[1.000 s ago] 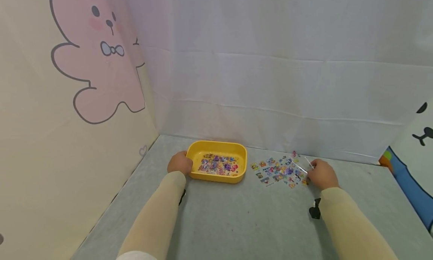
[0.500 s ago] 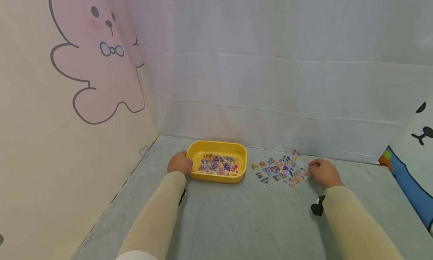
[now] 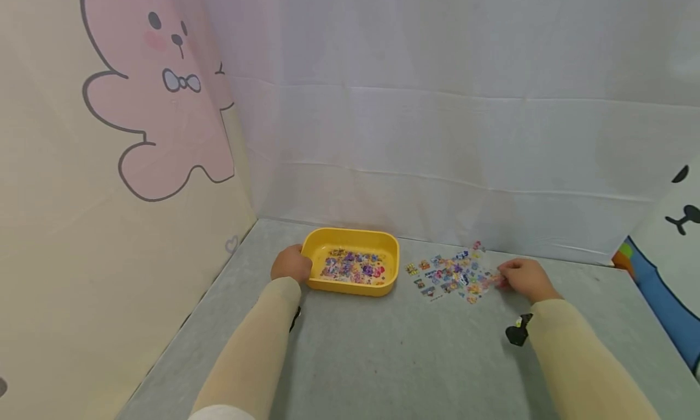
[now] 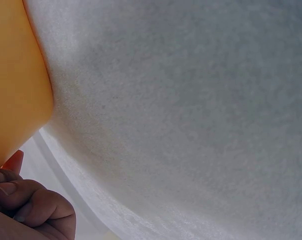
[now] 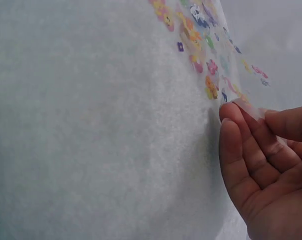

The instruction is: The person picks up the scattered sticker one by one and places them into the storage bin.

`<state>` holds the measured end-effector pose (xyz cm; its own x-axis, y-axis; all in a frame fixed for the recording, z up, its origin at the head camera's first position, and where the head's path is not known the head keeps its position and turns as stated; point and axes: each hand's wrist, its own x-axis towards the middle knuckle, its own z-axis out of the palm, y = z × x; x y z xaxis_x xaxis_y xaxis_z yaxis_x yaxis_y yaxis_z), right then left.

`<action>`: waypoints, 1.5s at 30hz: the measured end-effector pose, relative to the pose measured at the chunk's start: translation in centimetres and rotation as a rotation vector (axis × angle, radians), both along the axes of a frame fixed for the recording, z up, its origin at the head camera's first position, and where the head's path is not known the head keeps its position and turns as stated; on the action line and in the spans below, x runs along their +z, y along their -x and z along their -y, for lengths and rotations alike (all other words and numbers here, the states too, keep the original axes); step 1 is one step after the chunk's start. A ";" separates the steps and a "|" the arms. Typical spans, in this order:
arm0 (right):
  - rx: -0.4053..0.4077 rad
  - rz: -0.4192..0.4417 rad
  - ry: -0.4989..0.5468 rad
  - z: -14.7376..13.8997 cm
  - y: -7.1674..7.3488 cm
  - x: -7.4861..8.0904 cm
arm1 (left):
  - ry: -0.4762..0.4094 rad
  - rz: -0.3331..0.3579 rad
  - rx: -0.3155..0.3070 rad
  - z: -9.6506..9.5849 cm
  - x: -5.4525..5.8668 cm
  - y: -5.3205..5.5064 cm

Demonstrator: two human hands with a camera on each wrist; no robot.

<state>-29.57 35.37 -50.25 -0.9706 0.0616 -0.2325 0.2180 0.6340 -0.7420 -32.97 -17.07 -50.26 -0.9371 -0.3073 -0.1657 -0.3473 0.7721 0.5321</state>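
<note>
My left hand [image 3: 291, 264] grips the left end of a yellow plastic tray [image 3: 350, 289]. In the left wrist view its curled fingers [image 4: 33, 197] sit beside the tray's orange-looking corner [image 4: 21, 80]. Colourful cartoon stickers [image 3: 352, 267] lie inside the tray. To its right, clear sticker sheets [image 3: 448, 277] printed with small figures and flowers overlap on the table. My right hand [image 3: 527, 280] pinches the right edge of one. In the right wrist view, a transparent corner [image 5: 248, 108] of that sheet shows between thumb and fingers.
Grey cloth covers the table [image 3: 377, 353]. A white curtain [image 3: 437, 152] rises right behind the tray and sheets. On the left stands a cream wall panel [image 3: 109, 256] with a pink bear print. Another printed panel [image 3: 667, 286] borders the right side.
The glare-streaked edge of the sheet in my right hand has come down flatter over the others. That hand has drifted slightly right. The left hand and tray have stayed put.
</note>
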 end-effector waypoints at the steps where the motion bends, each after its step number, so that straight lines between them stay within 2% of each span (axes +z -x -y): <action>1: -0.006 0.010 0.027 0.0 0.0 0.0 | -0.003 0.000 0.003 0.0 0.0 0.0; 7: -0.049 0.065 0.181 0.0 0.0 0.0 | -0.003 0.002 0.005 -0.3 0.0 0.1; 11: -0.069 0.073 0.211 0.0 0.1 -0.2 | -0.002 -0.001 0.008 -0.3 0.0 0.2; 19: -0.160 0.063 0.315 0.3 0.1 -0.4 | 0.007 -0.003 0.004 -0.5 -0.1 0.3; 28: -0.213 0.034 0.369 0.9 -0.8 -0.3 | 0.004 -0.013 -0.008 -0.4 -0.5 0.3; 33: -0.216 0.023 0.427 1.1 -1.4 -0.6 | 0.008 -0.012 -0.003 -0.4 -0.4 0.0; 38: -0.226 -0.003 0.469 2.9 -1.6 -0.8 | 0.010 -0.010 0.002 -0.3 0.0 -0.3; 45: -0.286 -0.015 0.440 6.5 -1.8 -0.3 | 0.020 -0.007 0.001 -0.1 0.1 -0.2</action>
